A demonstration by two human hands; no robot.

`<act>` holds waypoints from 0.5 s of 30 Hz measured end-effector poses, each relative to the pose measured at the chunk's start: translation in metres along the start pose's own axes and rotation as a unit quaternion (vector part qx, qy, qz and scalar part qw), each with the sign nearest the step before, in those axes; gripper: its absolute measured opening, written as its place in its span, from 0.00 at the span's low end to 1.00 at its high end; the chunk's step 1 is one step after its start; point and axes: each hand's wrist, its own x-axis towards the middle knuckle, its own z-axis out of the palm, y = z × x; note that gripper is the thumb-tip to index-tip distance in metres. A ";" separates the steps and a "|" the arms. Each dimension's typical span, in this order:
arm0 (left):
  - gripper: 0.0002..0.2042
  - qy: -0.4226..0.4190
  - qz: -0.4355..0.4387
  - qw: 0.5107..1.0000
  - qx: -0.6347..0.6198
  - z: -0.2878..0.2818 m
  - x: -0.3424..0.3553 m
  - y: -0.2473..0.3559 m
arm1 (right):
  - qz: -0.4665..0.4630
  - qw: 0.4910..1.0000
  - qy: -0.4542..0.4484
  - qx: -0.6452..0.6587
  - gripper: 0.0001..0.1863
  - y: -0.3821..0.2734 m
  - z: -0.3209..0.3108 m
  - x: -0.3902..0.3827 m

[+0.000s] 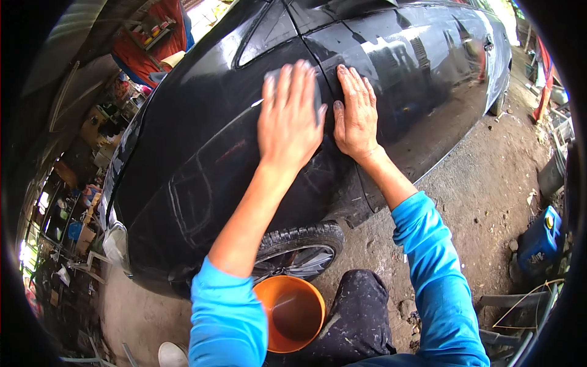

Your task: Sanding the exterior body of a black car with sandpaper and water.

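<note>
My left hand (292,116), slightly blurred, lies with long, straight fingers on the front fender of a black car (177,153), just left of the door seam. A pale grey edge of something shows around its fingers; I cannot make out what it is. My right hand (356,113) lies flat and open on the front door (428,92), right beside the seam. Below them are a tyre (324,235) and an orange bucket (290,312) with liquid in it, by my dark-clad knee (361,306).
Cluttered shelving (85,202) and red and blue tarps (153,43) line the left. A pale headlamp (115,244) is at the car's front. On the right stand a blue jerrycan (538,241), a dark bucket (551,174) and metal bars (513,300) on the dirt ground (458,202).
</note>
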 end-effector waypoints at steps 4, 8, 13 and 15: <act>0.34 -0.049 0.009 0.998 0.036 -0.014 -0.050 -0.012 | 0.002 1.000 0.001 0.008 0.35 -0.003 -0.001 0.003; 0.31 0.006 -0.001 0.993 0.119 0.012 0.025 0.011 | -0.005 0.999 0.021 0.039 0.31 -0.005 0.012 0.004; 0.33 -0.009 -0.094 0.995 0.029 -0.061 -0.062 -0.051 | -0.011 1.000 -0.023 -0.017 0.31 0.001 -0.002 -0.001; 0.32 0.017 -0.168 0.979 0.114 -0.091 -0.153 -0.121 | -0.010 0.998 -0.030 -0.048 0.30 -0.004 -0.010 0.004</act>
